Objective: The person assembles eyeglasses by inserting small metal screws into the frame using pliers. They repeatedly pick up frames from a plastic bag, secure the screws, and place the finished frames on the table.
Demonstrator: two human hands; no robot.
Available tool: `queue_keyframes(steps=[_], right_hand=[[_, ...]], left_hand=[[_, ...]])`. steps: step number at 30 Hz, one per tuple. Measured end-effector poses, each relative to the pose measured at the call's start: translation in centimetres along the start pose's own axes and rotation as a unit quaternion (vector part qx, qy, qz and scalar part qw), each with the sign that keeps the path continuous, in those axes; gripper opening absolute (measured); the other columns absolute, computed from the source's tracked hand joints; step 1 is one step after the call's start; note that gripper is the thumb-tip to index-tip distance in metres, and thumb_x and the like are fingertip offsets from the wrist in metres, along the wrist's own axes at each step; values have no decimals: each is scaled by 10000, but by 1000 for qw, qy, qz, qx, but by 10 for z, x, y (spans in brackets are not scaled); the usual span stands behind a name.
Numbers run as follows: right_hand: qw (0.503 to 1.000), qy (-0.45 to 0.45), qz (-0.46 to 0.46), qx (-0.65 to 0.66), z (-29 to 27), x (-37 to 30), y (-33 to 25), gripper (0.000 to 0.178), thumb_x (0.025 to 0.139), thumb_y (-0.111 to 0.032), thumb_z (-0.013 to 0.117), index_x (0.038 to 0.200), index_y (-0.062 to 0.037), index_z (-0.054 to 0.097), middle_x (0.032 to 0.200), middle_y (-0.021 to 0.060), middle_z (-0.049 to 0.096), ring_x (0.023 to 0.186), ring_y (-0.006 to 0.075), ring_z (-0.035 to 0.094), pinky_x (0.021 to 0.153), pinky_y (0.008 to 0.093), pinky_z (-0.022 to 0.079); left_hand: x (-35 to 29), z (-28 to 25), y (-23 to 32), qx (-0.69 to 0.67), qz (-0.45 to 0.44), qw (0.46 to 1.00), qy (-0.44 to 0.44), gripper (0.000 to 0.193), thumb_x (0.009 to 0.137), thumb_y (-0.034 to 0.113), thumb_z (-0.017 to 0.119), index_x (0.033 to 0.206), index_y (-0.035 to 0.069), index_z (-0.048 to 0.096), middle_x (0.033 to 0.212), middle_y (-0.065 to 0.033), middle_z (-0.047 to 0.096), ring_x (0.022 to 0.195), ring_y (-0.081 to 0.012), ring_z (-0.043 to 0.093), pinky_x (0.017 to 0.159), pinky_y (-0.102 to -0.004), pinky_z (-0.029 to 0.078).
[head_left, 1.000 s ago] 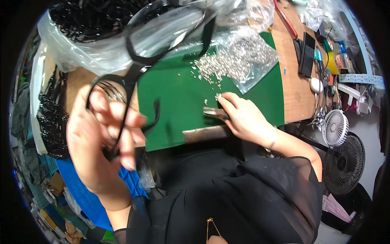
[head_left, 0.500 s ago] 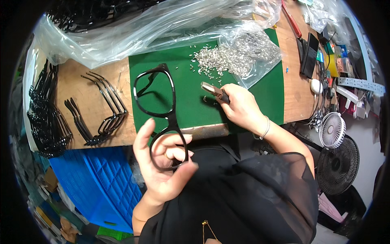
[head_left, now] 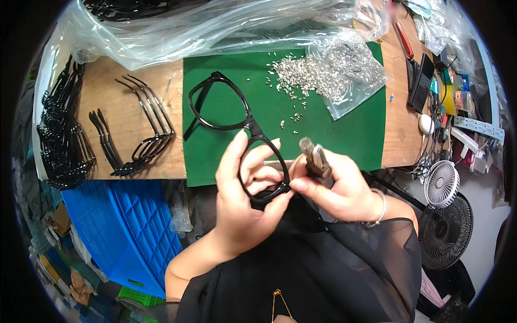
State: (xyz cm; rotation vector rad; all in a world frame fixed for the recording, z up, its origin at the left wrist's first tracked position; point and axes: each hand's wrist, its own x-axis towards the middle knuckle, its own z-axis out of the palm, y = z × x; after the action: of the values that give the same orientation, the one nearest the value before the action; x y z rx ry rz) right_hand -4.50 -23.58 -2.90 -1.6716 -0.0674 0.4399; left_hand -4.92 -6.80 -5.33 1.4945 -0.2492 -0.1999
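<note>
My left hand (head_left: 245, 199) grips a black eyeglass frame (head_left: 237, 126) by its near lens rim, holding it over the front edge of the green mat (head_left: 344, 134). My right hand (head_left: 336, 185) holds small metal pliers (head_left: 315, 156) and its thumb and finger pinch the near corner of the same frame. One temple arm hangs folded at the frame's far left side. A heap of small silver screws (head_left: 318, 72) lies on the mat, partly on a clear bag (head_left: 350, 81).
Black temple arms (head_left: 142, 134) lie in rows on the wooden bench, with more piled at the left edge (head_left: 59, 134). Clear plastic sheeting (head_left: 215, 27) covers the back. A blue crate (head_left: 124, 226) sits below left; two fans (head_left: 441, 185) stand at right, beside tools and a phone (head_left: 420, 81).
The frame came down from near my face to the mat's front edge. My right hand left the mat and closed on the frame's corner with the pliers.
</note>
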Motion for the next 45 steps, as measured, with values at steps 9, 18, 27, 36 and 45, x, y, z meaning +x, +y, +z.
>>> queue_keyframes(steps=[9, 18, 27, 36, 45], right_hand=[[997, 54, -36, -37, 13, -3, 4, 132, 784, -52, 636, 823, -7, 518, 778, 59, 549, 704, 98, 518, 630, 256, 437], [965, -70, 144, 210, 7, 7, -13, 204, 837, -177, 602, 909, -12, 506, 851, 15, 523, 823, 78, 463, 761, 240, 398], [960, -214, 51, -174, -22, 4, -35, 224, 827, -196, 570, 917, 6, 537, 800, 167, 583, 741, 285, 588, 671, 349, 460], [930, -263, 36, -255, -17, 6, -39, 259, 810, -212, 563, 829, 41, 509, 809, 225, 568, 776, 370, 575, 704, 412, 462], [918, -238, 60, -313, -13, 7, -29, 268, 771, -215, 616, 760, 42, 538, 681, 226, 580, 678, 369, 593, 635, 402, 484]], left_hand=[[-5, 9, 1, 71, 37, 995, 56, 902, 650, -116, 653, 1336, 50, 93, 1221, -179, 422, 896, -145, 542, 739, -232, 499], [1, -5, 14, -11, -21, 1000, -13, 852, 698, -96, 635, 1332, 48, 84, 1200, -177, 443, 991, -187, 529, 829, -291, 492], [-4, -27, 28, -64, -31, 996, -51, 924, 690, -121, 631, 1345, 71, 7, 1223, -222, 430, 857, -176, 611, 784, -272, 488], [-3, -19, 25, -99, -64, 993, -24, 937, 682, -92, 667, 1355, 74, 36, 1214, -216, 446, 863, -171, 610, 750, -252, 492], [0, -24, 21, -98, -101, 987, -79, 871, 739, -122, 587, 1350, 53, -8, 1244, -247, 395, 894, -198, 607, 765, -260, 486]])
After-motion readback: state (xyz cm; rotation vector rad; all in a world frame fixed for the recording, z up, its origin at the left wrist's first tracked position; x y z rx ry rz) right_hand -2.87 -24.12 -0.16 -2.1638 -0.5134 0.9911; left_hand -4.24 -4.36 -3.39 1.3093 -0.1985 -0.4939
